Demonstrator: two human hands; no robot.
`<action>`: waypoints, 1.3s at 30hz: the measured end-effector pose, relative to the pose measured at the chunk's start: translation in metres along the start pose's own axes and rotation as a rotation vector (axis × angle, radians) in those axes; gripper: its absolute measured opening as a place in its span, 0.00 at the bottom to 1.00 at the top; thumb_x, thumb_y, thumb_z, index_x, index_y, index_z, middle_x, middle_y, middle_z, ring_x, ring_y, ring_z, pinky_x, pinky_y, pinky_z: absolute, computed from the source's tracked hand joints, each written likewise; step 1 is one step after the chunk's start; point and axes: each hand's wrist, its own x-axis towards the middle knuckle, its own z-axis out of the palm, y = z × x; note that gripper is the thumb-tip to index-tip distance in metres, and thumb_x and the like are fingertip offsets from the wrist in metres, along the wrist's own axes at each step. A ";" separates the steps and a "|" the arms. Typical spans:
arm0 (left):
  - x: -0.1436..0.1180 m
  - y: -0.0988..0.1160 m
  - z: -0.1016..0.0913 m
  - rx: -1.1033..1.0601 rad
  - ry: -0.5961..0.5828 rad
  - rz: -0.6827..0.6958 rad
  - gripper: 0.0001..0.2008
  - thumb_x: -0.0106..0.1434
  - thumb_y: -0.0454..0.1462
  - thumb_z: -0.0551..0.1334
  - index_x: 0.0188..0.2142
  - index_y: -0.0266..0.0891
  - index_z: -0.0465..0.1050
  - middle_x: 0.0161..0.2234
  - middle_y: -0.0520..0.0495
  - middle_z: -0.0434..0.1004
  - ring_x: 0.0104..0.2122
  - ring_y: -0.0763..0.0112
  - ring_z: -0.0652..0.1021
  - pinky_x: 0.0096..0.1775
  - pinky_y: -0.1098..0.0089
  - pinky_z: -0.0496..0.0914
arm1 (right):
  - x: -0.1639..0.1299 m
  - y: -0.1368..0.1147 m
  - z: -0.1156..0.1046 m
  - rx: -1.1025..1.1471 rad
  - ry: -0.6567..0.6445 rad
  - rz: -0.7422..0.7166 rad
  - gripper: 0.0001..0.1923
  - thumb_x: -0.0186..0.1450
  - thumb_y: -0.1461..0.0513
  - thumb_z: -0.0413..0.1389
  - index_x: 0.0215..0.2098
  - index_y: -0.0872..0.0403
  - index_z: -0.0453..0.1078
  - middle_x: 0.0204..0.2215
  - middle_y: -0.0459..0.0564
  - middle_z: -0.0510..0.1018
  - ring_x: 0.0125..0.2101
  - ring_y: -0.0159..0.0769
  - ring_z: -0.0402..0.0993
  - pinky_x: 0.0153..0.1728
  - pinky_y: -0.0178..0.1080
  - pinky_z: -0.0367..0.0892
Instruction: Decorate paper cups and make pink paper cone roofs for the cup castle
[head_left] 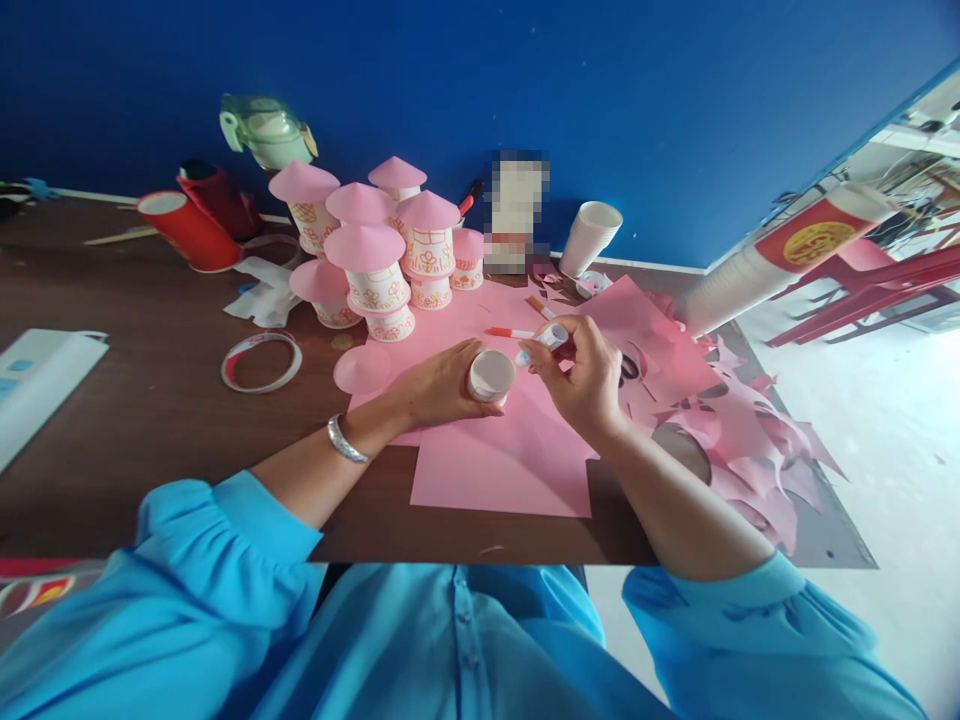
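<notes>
My left hand (439, 388) grips a small white paper cup (490, 376) lying on its side, its open mouth turned toward me. My right hand (581, 375) holds a small white glue stick (546, 340) with its tip close to the cup's rim. Both hands hover over pink paper sheets (502, 465) on the brown table (150, 420). A pink paper disc (362, 369) lies just left of my left hand. An orange-capped pen (511, 333) rests on the pink paper behind the cup.
Several cup towers with pink cone roofs (375, 250) stand at the back. A tape roll (261, 361), red cups (187, 230), a white cup (590, 238), a long stack of cups (780, 255) and pink paper scraps (750, 440) lie around. A white box (37, 385) sits at left.
</notes>
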 end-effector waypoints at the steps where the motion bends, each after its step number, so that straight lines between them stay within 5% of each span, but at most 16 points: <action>1: 0.000 -0.001 0.000 0.007 0.002 0.010 0.26 0.54 0.43 0.78 0.46 0.40 0.69 0.46 0.45 0.79 0.45 0.56 0.81 0.47 0.58 0.75 | -0.001 -0.002 0.000 0.014 0.005 -0.002 0.10 0.71 0.56 0.63 0.37 0.50 0.67 0.27 0.43 0.78 0.24 0.31 0.76 0.26 0.35 0.69; 14: -0.001 0.004 -0.001 0.004 0.011 -0.023 0.26 0.53 0.44 0.77 0.47 0.41 0.70 0.48 0.45 0.81 0.47 0.54 0.82 0.47 0.56 0.77 | 0.001 0.000 -0.002 -0.018 -0.019 0.028 0.11 0.69 0.55 0.63 0.35 0.49 0.67 0.25 0.42 0.77 0.23 0.32 0.76 0.25 0.35 0.70; 23: 0.002 -0.009 0.004 0.075 0.093 0.128 0.26 0.57 0.39 0.75 0.52 0.39 0.70 0.49 0.43 0.80 0.50 0.56 0.81 0.51 0.58 0.77 | -0.007 -0.013 -0.001 -0.025 -0.027 -0.064 0.09 0.71 0.56 0.61 0.37 0.50 0.68 0.28 0.43 0.79 0.22 0.30 0.74 0.26 0.34 0.71; 32: 0.000 -0.002 0.001 0.061 0.074 0.023 0.28 0.56 0.41 0.76 0.53 0.41 0.70 0.51 0.42 0.80 0.51 0.53 0.81 0.49 0.56 0.77 | -0.003 -0.005 -0.002 -0.025 -0.021 0.032 0.11 0.70 0.55 0.62 0.35 0.49 0.66 0.25 0.42 0.78 0.23 0.33 0.77 0.25 0.35 0.71; 39: 0.002 -0.008 0.005 0.103 0.098 0.066 0.26 0.57 0.41 0.76 0.51 0.39 0.70 0.48 0.42 0.80 0.49 0.55 0.81 0.48 0.58 0.77 | -0.008 -0.013 0.000 -0.039 0.004 -0.124 0.08 0.71 0.57 0.62 0.37 0.49 0.68 0.28 0.43 0.80 0.22 0.30 0.74 0.27 0.35 0.71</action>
